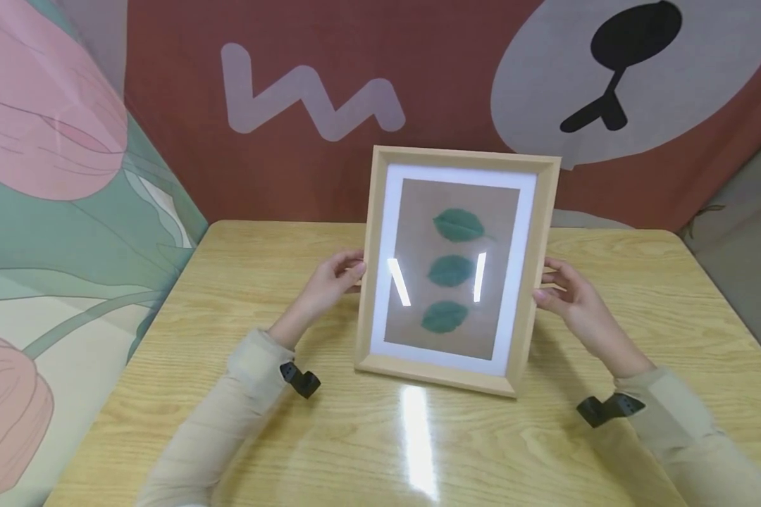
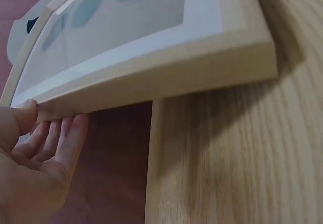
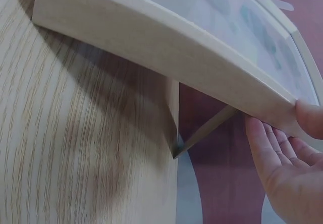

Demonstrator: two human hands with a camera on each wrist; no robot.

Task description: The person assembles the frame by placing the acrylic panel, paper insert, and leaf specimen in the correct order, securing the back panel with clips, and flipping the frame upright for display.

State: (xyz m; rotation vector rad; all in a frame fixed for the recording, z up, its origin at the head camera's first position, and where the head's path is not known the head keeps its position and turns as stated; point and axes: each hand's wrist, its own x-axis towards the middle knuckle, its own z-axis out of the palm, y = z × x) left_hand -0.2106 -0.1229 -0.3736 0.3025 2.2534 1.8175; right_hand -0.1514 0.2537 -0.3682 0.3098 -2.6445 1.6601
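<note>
A light wooden picture frame [image 1: 553,204] leans back on the table, its lower edge at the tabletop. Behind its glass are a white mat and a brown print with three green leaves [image 1: 452,271]. My left hand [image 1: 323,282] holds the frame's left side, thumb toward the front and fingers toward the back. On the opposite side my right hand [image 1: 577,306] grips the edge the same way, its thumb [image 3: 310,118] at the front edge. In the right wrist view a thin stand leg [image 3: 207,128] slants from behind the frame to the tabletop.
The wood-grain table [image 1: 279,436] carries a bright light reflection in front of the frame. Behind it hangs a red printed backdrop [image 1: 444,77], with a floral cloth [image 1: 51,232] to the left and a greyish one [image 1: 748,239] to the right.
</note>
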